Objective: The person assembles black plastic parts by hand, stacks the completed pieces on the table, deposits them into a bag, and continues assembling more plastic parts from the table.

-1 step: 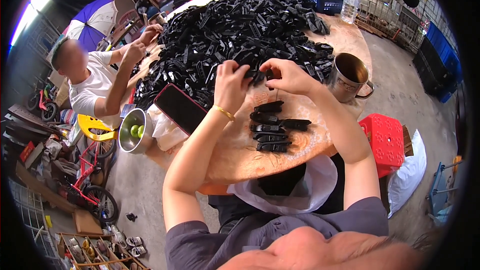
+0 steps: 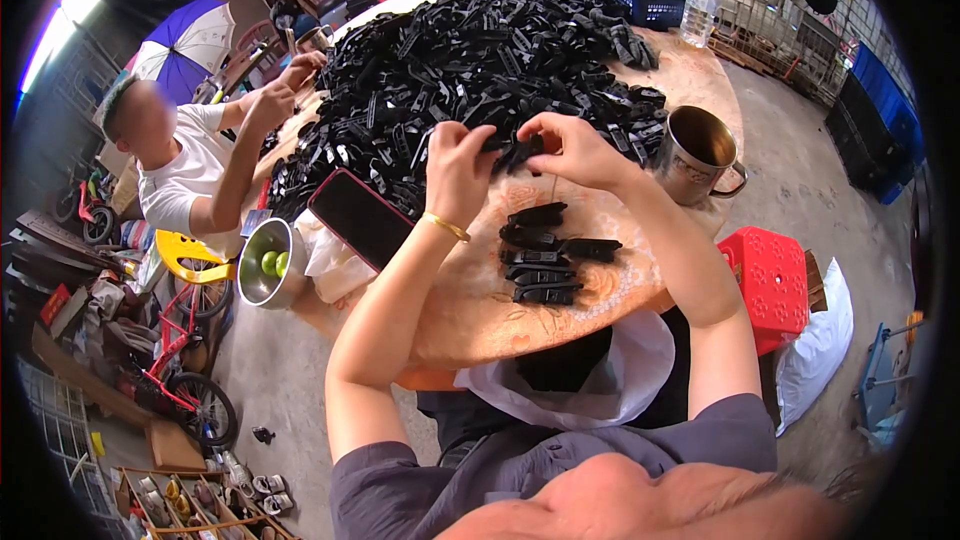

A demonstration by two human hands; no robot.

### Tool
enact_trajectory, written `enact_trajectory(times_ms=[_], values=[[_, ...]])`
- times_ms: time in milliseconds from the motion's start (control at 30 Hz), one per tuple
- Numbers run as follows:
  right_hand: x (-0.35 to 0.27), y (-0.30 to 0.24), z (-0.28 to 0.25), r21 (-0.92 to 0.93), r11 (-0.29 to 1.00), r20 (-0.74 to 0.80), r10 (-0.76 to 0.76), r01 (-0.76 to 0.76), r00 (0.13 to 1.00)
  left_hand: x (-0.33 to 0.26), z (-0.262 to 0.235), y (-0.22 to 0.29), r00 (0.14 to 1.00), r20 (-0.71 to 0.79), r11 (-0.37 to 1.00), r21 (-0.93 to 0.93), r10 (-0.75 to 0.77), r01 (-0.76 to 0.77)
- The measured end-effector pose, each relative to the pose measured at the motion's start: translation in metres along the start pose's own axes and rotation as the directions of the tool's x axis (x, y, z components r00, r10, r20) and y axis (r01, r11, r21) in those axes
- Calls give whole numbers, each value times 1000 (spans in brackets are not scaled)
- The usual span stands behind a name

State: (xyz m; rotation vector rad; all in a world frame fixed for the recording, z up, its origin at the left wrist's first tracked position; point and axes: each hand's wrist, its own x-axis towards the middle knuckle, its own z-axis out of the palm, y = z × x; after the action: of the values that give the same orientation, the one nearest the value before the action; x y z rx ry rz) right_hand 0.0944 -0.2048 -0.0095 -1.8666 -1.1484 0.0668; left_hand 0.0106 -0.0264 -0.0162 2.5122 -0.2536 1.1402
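Observation:
Over the near edge of a big heap of small black plastic parts [image 2: 480,70], both my hands work close together. My left hand [image 2: 458,168], with a gold bangle at the wrist, is closed in a pinch on a black plastic part. Opposite it, my right hand [image 2: 578,152] pinches a black plastic part [image 2: 522,152] between thumb and fingers. Whether the two hands grip one part or two, I cannot tell against the dark heap. Nearer to me, several black parts [image 2: 542,275] lie in a rough stack on the table [image 2: 470,310].
A phone [image 2: 360,218] and a metal bowl [image 2: 262,285] with green fruit lie left. To the right stand a metal mug [image 2: 700,155] and a red stool [image 2: 765,285]. A white bag [image 2: 640,365] hangs open below the table edge. Another person [image 2: 190,160] sits at left.
My fingers have shifted slightly, and the black plastic part at my right fingertips has turned a little. The stack and the heap look the same.

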Motion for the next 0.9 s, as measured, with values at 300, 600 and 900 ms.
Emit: enact_trajectory(times_ms=[300, 600, 900], values=[[3, -12, 10, 548, 836, -129, 82, 3, 988, -5, -6, 18, 696, 474, 213, -723, -538, 657], [-2, -9, 6, 484, 868, 81, 80, -109, 993, -10, -3, 9, 716, 430, 280, -713, -550, 643], [-3, -14, 13, 208, 978, -41, 36, -26, 999, -15, -2, 3, 798, 422, 561, -567, -431, 603]])
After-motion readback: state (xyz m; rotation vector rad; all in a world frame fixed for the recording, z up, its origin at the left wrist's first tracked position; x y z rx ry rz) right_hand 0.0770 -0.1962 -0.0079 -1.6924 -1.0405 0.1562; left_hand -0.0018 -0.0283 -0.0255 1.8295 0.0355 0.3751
